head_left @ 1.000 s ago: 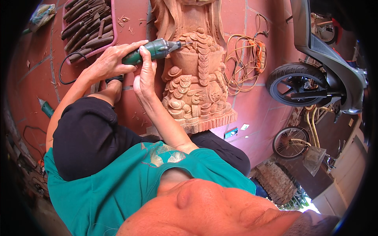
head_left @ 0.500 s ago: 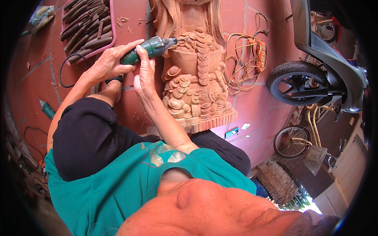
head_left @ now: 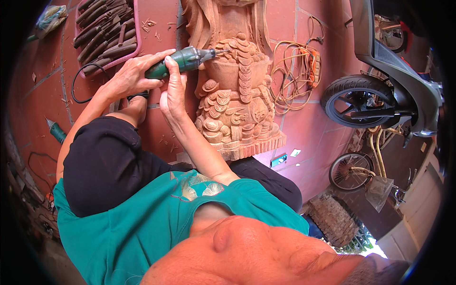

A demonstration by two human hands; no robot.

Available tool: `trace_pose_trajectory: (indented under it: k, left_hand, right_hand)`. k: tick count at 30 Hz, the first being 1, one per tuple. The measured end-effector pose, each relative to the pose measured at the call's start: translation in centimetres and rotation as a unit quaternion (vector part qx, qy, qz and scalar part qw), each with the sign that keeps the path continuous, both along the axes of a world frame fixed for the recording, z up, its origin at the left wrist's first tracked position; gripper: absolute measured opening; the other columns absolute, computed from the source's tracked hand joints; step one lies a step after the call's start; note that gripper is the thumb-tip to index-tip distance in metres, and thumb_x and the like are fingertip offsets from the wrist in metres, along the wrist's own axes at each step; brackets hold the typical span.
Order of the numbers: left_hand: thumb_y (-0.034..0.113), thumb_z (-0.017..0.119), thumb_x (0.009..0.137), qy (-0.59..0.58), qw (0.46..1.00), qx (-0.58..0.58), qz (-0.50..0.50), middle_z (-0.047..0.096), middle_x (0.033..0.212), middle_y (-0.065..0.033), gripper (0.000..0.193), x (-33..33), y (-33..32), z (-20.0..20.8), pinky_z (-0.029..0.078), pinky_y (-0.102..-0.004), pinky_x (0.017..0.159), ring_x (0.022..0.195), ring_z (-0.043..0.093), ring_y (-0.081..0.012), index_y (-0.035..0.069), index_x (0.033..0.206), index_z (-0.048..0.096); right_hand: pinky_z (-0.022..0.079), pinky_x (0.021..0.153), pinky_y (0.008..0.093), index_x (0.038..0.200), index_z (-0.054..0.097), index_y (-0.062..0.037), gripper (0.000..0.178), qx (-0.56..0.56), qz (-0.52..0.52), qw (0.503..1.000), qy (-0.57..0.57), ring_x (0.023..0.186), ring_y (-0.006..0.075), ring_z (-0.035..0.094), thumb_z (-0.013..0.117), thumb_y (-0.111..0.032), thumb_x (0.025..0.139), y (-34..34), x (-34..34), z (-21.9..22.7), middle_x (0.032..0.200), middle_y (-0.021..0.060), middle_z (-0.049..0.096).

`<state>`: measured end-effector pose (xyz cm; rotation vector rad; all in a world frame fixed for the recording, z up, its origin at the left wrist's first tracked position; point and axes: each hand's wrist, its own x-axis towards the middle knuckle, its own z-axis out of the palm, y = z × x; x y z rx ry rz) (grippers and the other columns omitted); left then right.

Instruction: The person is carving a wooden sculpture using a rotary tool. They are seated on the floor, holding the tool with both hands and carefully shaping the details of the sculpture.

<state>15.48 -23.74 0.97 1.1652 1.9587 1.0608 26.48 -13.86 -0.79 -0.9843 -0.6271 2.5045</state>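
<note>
A tall carved wooden statue point(head_left: 235, 95) stands on the red tiled floor, covered in round coin shapes. My left hand point(head_left: 135, 76) grips the rear of a green corded rotary tool point(head_left: 183, 61). My right hand point(head_left: 173, 90) steadies the tool's front from below, fingers wrapped up against its body. The tool's metal tip touches the heap of carved coins near the top of the statue. Its black cord point(head_left: 83, 88) loops down past my left wrist.
A pink tray point(head_left: 102, 33) of wooden-handled chisels lies at the upper left. A second green tool point(head_left: 56, 130) lies at the left. A coiled orange cable point(head_left: 297, 71) lies right of the statue. A scooter point(head_left: 384, 90) and a small bicycle point(head_left: 361, 171) stand at the right.
The tool and both hands have shifted slightly up the statue, from the band below the coin heap onto the heap itself. The grip is unchanged.
</note>
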Motion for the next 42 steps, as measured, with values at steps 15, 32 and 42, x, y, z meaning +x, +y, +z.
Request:
trace_pose_trajectory:
  k: [15, 32, 42]
  left_hand:
    - [0.010, 0.075, 0.071, -0.028, 1.000, 0.000, 0.008, 0.067, 0.124, -0.0227, 0.084, 0.1, -0.3, -0.2, 0.052, -0.0436, 0.096, 0.109, 0.067, -0.0388, 0.009, 0.151, 0.048]
    - [0.012, 0.075, 0.072, -0.025, 0.999, 0.004, 0.019, 0.068, 0.120, -0.0232, 0.085, 0.2, -0.1, -0.3, 0.053, -0.0452, 0.094, 0.106, 0.068, -0.0403, 0.010, 0.151, 0.047]
    - [0.012, 0.076, 0.070, -0.014, 1.000, 0.014, 0.009, 0.068, 0.119, -0.0238, 0.086, 0.2, 0.0, -0.3, 0.053, -0.0452, 0.093, 0.105, 0.068, -0.0403, 0.011, 0.151, 0.047]
  right_hand:
    - [0.051, 0.082, 0.0267, 0.120, 0.056, -0.0067, 0.034, 0.001, 0.000, 1.000, -0.013, 0.093, 0.0085, 0.061, 0.073, -0.021, 0.095, -0.3, 0.0, -0.3, 0.105, 0.0004, 0.061]
    - [0.052, 0.080, 0.0258, 0.120, 0.055, -0.0067, 0.033, 0.009, 0.018, 1.000, -0.005, 0.091, 0.0085, 0.062, 0.073, -0.020, 0.095, 0.3, -0.2, -0.4, 0.104, 0.0002, 0.061]
    - [0.051, 0.081, 0.0261, 0.121, 0.054, -0.0071, 0.036, -0.002, -0.003, 1.000, -0.007, 0.092, 0.0087, 0.061, 0.074, -0.021, 0.094, -0.1, -0.1, -0.2, 0.104, 0.0001, 0.061]
